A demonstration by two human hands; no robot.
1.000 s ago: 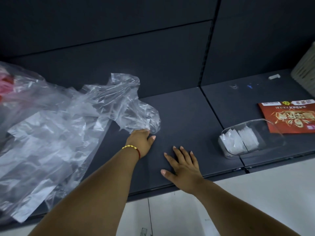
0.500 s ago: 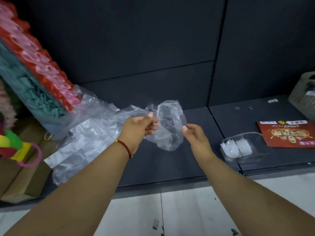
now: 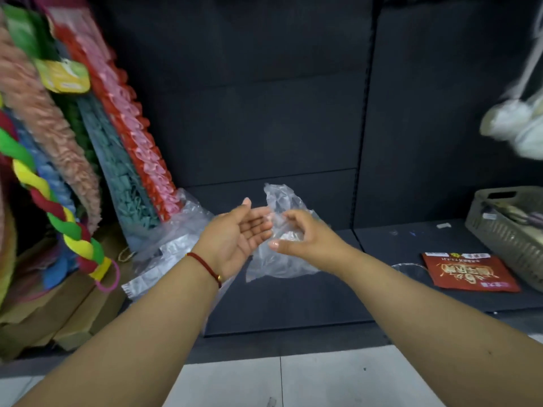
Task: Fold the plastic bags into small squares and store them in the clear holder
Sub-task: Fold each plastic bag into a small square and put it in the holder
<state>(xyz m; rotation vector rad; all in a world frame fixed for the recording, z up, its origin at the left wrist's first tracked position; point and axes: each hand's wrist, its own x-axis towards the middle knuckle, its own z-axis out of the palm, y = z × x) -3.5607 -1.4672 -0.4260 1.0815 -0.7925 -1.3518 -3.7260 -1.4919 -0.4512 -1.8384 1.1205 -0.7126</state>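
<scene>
A crumpled clear plastic bag [image 3: 280,257] hangs in the air above the dark shelf [image 3: 282,301]. My right hand [image 3: 305,239] grips it with curled fingers. My left hand [image 3: 238,233] is beside it, palm turned up and fingers straight, its fingertips near the bag. A pile of more clear bags [image 3: 170,245] lies at the left on the shelf. Only the rim of the clear holder [image 3: 410,267] shows, behind my right forearm.
Colourful woolly and braided goods [image 3: 73,160] lean at the left above cardboard boxes [image 3: 67,315]. A red packet [image 3: 467,271] and a grey slatted basket [image 3: 508,230] sit at the right. A white bundle [image 3: 517,124] hangs upper right. Pale floor tiles lie below.
The bag has been lifted off the shelf into the air. My left hand has let go of it and opened, while my right hand has taken hold. The view tilted upward.
</scene>
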